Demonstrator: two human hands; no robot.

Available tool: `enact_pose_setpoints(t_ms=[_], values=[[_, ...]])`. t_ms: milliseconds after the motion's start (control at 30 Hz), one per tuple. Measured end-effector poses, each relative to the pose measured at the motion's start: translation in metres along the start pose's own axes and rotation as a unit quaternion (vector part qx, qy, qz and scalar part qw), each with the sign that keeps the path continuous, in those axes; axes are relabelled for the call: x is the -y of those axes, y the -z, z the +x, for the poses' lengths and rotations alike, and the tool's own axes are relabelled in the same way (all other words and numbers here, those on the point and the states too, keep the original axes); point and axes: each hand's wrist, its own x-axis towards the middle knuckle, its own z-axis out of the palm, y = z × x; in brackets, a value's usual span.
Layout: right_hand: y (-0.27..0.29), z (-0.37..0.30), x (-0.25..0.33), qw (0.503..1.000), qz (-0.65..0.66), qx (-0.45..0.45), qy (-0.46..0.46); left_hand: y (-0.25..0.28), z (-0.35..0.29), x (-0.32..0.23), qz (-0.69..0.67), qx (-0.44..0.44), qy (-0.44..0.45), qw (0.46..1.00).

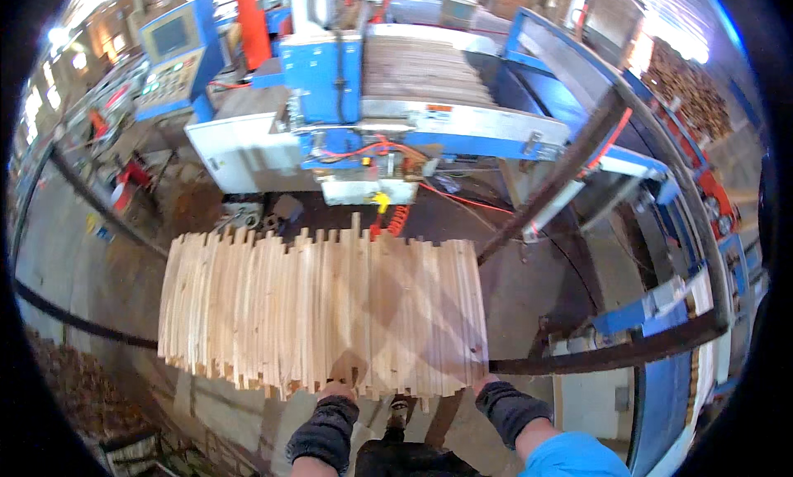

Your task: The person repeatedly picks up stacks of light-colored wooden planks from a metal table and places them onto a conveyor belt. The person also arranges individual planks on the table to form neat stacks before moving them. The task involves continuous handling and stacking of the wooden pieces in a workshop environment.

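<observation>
A wide row of pale wooden strips (318, 308) lies side by side before me, their far ends uneven. One strip near the middle sticks out beyond the others at the far side. My left hand (337, 389) is at the near ends of the strips, right of the row's middle, in line with a dark knit cuff on the wrist. At the near right corner of the row is my right hand (486, 383), with a similar cuff. Both hands seem to touch the wood, but their fingers are mostly hidden, so their grip does not show.
Dark metal rails (611, 353) run out on both sides of the strips. Beyond stands a blue and white machine (322, 80) with more strips (425, 68) on its bed. A control panel (173, 60) is at far left. A red coiled hose (398, 221) hangs just past the row.
</observation>
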Motion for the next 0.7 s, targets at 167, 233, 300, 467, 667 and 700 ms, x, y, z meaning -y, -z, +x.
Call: enact_pose_setpoints(t_ms=[167, 233, 300, 467, 667, 700], values=[[0.003, -0.007, 0.005, 0.999, 0.013, 0.006, -0.052, 0.011, 0.002, -0.007, 0.062, 0.033, -0.002, 0.998], [0.006, -0.015, 0.01, 0.984, 0.103, -0.138, 0.044, 0.005, 0.012, -0.008, 0.143, 0.033, -0.016, 0.989], [0.013, -0.02, 0.013, 0.988, 0.086, -0.101, 0.08, -0.001, 0.022, -0.007, 0.187, 0.029, -0.035, 0.981], [0.023, -0.02, 0.02, 1.0, 0.009, 0.007, 0.021, -0.005, 0.037, -0.005, 0.273, 0.066, -0.05, 0.959], [0.014, -0.005, 0.021, 0.998, -0.011, -0.013, 0.062, -0.005, 0.051, -0.001, 0.316, 0.016, -0.046, 0.948], [0.011, -0.001, 0.02, 0.997, 0.01, -0.023, 0.069, -0.006, 0.056, 0.001, 0.325, 0.008, -0.048, 0.945]])
